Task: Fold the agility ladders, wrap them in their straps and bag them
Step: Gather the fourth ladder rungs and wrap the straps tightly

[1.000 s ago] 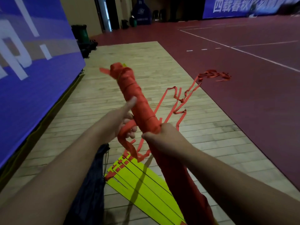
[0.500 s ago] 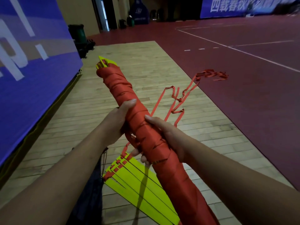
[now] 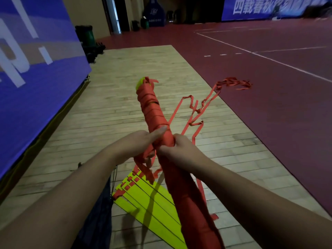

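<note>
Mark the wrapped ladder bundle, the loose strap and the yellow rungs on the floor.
wrapped ladder bundle point(image 3: 154, 112), head view, strap-wound upper part.
loose strap point(image 3: 229, 81), head view, tangled far end.
yellow rungs point(image 3: 140, 203), head view, middle rung.

Both bare forearms enter at the bottom edge, the left from lower left, the right from lower right, and converge at mid-frame.

Left hand point(image 3: 134, 146): one digit lies straight against the long red strap-wrapped roll point(image 3: 154, 114). The other fingers are curled under, gripping a loose red fabric strap point(image 3: 143, 159).

Right hand point(image 3: 179, 150): back toward the camera, fingers curled round the roll, just beside the left hand. Whether the two hands touch cannot be told.
</note>
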The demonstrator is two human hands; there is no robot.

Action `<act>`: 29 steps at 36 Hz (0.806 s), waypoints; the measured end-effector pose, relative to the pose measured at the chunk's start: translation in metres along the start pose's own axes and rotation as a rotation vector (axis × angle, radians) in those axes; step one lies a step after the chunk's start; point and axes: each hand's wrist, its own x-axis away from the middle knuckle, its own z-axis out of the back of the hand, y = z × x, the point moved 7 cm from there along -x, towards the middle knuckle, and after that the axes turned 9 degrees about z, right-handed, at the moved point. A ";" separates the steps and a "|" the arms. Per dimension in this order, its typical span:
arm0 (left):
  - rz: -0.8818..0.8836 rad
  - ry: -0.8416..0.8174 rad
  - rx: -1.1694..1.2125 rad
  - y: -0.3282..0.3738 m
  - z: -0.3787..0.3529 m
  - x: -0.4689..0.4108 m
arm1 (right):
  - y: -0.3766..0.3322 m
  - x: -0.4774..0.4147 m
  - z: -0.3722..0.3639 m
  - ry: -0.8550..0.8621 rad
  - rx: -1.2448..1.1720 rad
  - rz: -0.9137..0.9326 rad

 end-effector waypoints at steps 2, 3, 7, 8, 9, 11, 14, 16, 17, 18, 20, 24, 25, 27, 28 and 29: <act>0.034 0.044 0.024 -0.006 -0.001 -0.002 | -0.006 0.004 -0.008 -0.085 0.021 0.035; 0.051 0.051 0.073 -0.008 0.000 -0.003 | -0.008 0.006 -0.011 -0.110 0.025 0.058; 0.069 0.064 0.288 -0.012 0.004 -0.003 | -0.008 0.009 -0.009 -0.094 -0.097 0.102; 0.059 0.071 0.351 -0.012 0.005 -0.003 | -0.007 0.009 -0.006 -0.067 -0.166 0.089; 0.051 0.087 0.411 -0.011 0.007 -0.002 | -0.004 0.007 -0.004 -0.040 -0.241 0.075; 0.039 0.107 0.517 -0.008 0.009 0.002 | -0.003 0.003 0.000 0.005 -0.346 0.066; -0.003 0.076 0.685 -0.004 0.008 0.002 | -0.001 0.000 -0.004 0.046 -0.637 -0.023; -0.050 0.035 0.762 0.001 0.009 0.003 | 0.003 0.005 -0.016 -0.021 -0.892 -0.200; -0.075 0.018 0.782 0.005 0.009 0.003 | 0.004 0.010 -0.023 -0.105 -0.948 -0.282; -0.095 0.019 0.802 0.005 0.011 0.002 | -0.001 0.018 -0.032 -0.228 -0.975 -0.332; -0.117 0.048 0.807 0.005 0.016 0.002 | -0.012 0.030 -0.042 -0.422 -1.092 -0.349; -0.106 0.114 0.762 -0.002 0.025 -0.001 | -0.029 0.037 -0.039 -0.507 -1.143 -0.313; -0.088 0.094 0.742 -0.002 0.026 0.001 | -0.031 0.038 -0.034 -0.484 -1.094 -0.306; -0.029 -0.004 0.663 -0.004 0.023 0.001 | -0.030 0.037 -0.022 -0.382 -0.964 -0.293; 0.013 -0.061 0.592 -0.006 0.022 0.001 | -0.028 0.035 -0.016 -0.325 -0.883 -0.274; 0.064 -0.103 0.505 -0.009 0.021 0.004 | -0.024 0.031 -0.011 -0.270 -0.786 -0.254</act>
